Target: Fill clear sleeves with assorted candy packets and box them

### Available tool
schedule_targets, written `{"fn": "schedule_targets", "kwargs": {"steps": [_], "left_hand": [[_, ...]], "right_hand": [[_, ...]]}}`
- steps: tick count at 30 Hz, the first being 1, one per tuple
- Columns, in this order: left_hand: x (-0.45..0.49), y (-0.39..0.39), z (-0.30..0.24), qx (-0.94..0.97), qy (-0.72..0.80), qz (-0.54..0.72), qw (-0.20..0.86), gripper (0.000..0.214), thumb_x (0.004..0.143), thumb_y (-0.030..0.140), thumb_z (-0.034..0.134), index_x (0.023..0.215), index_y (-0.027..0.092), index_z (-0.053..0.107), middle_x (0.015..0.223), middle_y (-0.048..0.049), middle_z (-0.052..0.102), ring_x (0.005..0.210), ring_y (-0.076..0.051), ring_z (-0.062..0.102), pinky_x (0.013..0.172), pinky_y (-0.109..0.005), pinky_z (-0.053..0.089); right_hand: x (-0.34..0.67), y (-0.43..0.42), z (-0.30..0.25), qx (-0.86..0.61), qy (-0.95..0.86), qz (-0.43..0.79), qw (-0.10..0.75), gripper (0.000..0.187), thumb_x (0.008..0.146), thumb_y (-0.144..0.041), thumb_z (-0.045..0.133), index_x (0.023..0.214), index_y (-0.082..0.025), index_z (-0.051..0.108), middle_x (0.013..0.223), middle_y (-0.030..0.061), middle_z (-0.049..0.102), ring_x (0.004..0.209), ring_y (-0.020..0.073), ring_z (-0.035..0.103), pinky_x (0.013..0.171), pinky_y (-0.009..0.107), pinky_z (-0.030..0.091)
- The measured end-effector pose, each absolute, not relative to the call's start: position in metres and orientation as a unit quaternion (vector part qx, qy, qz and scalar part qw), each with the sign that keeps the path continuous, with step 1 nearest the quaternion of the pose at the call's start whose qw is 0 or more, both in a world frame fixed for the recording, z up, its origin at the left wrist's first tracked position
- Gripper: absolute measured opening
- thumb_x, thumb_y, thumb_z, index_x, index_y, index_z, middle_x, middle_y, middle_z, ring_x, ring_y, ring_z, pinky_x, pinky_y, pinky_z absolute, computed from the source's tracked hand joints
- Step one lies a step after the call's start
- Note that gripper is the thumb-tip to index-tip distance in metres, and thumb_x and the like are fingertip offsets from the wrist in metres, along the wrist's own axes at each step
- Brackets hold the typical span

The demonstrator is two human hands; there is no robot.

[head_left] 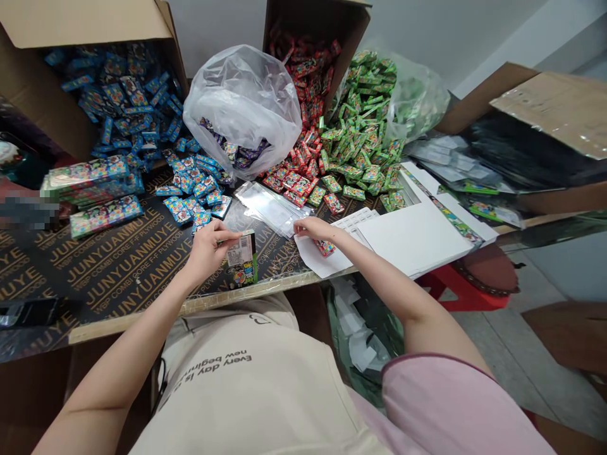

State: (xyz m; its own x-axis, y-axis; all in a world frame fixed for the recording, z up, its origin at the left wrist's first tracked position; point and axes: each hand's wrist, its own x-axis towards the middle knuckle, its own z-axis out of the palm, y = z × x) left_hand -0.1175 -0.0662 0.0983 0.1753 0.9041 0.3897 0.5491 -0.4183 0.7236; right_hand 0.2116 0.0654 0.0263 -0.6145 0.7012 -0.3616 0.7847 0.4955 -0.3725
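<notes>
My left hand (208, 249) is closed at the table's front edge, thumb and fingers pinching the top of a small printed box (244, 258). That box stands roughly upright, with a pale label panel and black and green print. To the right, my right hand (315, 229) has its fingertips pressed together by the end of a stack of clear plastic sleeves (275, 212) and over a white sheet (310, 258). Whatever those fingertips hold is hidden. Beneath that wrist lies a red packet (325, 247). Loose blue packets (190, 193) lie beyond my left hand.
Heaps of red packets (303, 170) and green packets (367, 145) spread at the back. A carton of blue packets (128, 88) is left, a plastic bag (241, 107) beside it. Stacked packet rows (107, 215) sit left. White card sheets (412, 234) lie right, near a red stool (478, 284).
</notes>
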Motion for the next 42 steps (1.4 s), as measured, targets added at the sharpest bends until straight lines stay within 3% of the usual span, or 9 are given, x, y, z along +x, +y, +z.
{"fn": "schedule_targets", "kwargs": {"steps": [6, 13, 20, 25, 29, 33, 37, 42], "left_hand": [[-0.117, -0.067, 0.101, 0.739, 0.495, 0.402, 0.218, 0.017, 0.083, 0.018, 0.064, 0.091, 0.022, 0.077, 0.072, -0.0024, 0.056, 0.067, -0.014, 0.052, 0.062, -0.027, 0.040], [-0.116, -0.069, 0.102, 0.742, 0.499, 0.397, 0.206, 0.016, 0.083, 0.018, 0.063, 0.090, 0.022, 0.077, 0.072, -0.0025, 0.057, 0.067, -0.014, 0.053, 0.062, -0.027, 0.040], [-0.115, -0.071, 0.099, 0.737, 0.494, 0.417, 0.198, 0.015, 0.084, 0.020, 0.063, 0.089, 0.023, 0.077, 0.072, -0.0020, 0.057, 0.066, -0.014, 0.054, 0.061, -0.027, 0.041], [-0.107, -0.078, 0.097, 0.694, 0.522, 0.462, 0.180, 0.008, 0.081, 0.018, 0.067, 0.087, 0.019, 0.072, 0.074, -0.0019, 0.063, 0.068, -0.015, 0.058, 0.064, -0.027, 0.045], [-0.105, -0.081, 0.091, 0.692, 0.502, 0.500, 0.139, 0.006, 0.081, 0.018, 0.068, 0.075, 0.018, 0.067, 0.074, -0.0026, 0.066, 0.072, -0.016, 0.063, 0.067, -0.028, 0.048], [-0.109, -0.084, 0.091, 0.702, 0.492, 0.496, 0.141, 0.007, 0.083, 0.016, 0.064, 0.077, 0.018, 0.067, 0.080, -0.0047, 0.067, 0.077, -0.017, 0.064, 0.071, -0.030, 0.050], [-0.113, -0.088, 0.098, 0.694, 0.507, 0.475, 0.188, 0.011, 0.083, 0.012, 0.060, 0.082, 0.018, 0.069, 0.086, -0.0053, 0.067, 0.082, -0.017, 0.064, 0.075, -0.030, 0.050], [-0.117, -0.088, 0.100, 0.656, 0.517, 0.495, 0.239, 0.008, 0.078, 0.011, 0.065, 0.075, 0.018, 0.068, 0.080, -0.0045, 0.070, 0.076, -0.017, 0.065, 0.072, -0.030, 0.050]], "right_hand": [[0.209, 0.070, 0.016, 0.427, 0.857, -0.285, 0.047, 0.006, 0.076, -0.017, 0.065, 0.076, -0.016, 0.071, 0.077, 0.0051, 0.071, 0.073, 0.0172, 0.059, 0.067, 0.025, 0.037], [0.203, 0.062, -0.004, 0.448, 0.852, -0.266, -0.053, 0.006, 0.077, -0.020, 0.066, 0.076, -0.015, 0.067, 0.071, 0.0023, 0.067, 0.065, 0.0140, 0.056, 0.063, 0.023, 0.039], [0.193, 0.027, -0.019, 0.474, 0.847, -0.199, -0.137, 0.018, 0.089, -0.022, 0.053, 0.078, -0.017, 0.066, 0.094, 0.0107, 0.068, 0.085, 0.0197, 0.060, 0.077, 0.030, 0.040], [0.186, 0.008, -0.021, 0.518, 0.820, -0.166, -0.178, 0.019, 0.088, -0.017, 0.046, 0.076, -0.017, 0.061, 0.082, 0.0131, 0.066, 0.077, 0.0234, 0.058, 0.070, 0.032, 0.037], [0.176, 0.020, 0.001, 0.584, 0.750, -0.213, -0.227, 0.013, 0.086, -0.022, 0.047, 0.075, -0.019, 0.054, 0.068, 0.0059, 0.061, 0.063, 0.0199, 0.055, 0.064, 0.030, 0.037], [0.139, 0.030, 0.064, 0.500, 0.727, -0.358, -0.306, 0.018, 0.084, -0.035, 0.055, 0.075, -0.019, 0.054, 0.077, 0.0036, 0.062, 0.073, 0.0183, 0.058, 0.069, 0.029, 0.042], [0.087, 0.020, 0.127, 0.319, 0.747, -0.528, -0.249, 0.029, 0.077, -0.046, 0.065, 0.072, -0.018, 0.057, 0.090, 0.0045, 0.064, 0.086, 0.0174, 0.058, 0.074, 0.028, 0.044], [0.051, 0.016, 0.143, 0.228, 0.766, -0.594, -0.092, 0.034, 0.072, -0.048, 0.070, 0.068, -0.017, 0.059, 0.065, -0.0024, 0.055, 0.063, 0.0110, 0.047, 0.060, 0.024, 0.035]]}}
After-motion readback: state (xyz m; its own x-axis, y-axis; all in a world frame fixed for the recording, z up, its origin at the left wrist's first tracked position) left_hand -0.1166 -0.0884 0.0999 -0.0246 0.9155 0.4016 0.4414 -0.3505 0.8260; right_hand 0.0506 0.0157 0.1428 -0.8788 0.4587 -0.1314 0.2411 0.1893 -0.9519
